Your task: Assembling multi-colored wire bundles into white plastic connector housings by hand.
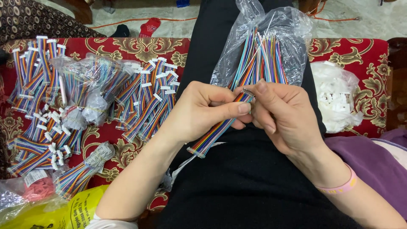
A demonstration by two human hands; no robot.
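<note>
My left hand (202, 111) and my right hand (283, 113) meet over my black-clad lap, both pinching one flat rainbow ribbon cable (217, 132). The cable runs down-left from my fingertips to its free end near my left wrist. Its upper end with metal tips sits between my thumbs and forefingers. Just beyond my hands lies a clear plastic bag (292, 29) holding a bundle of the same coloured wires (263, 59). A pink band circles my right wrist.
On the red patterned seat at left lie several piles of finished rainbow cables with white connectors (148, 99), some in clear bags (87, 85). A bag of white connectors (337, 97) sits at right. A yellow bag (63, 214) and red rubber bands (38, 188) lie at lower left.
</note>
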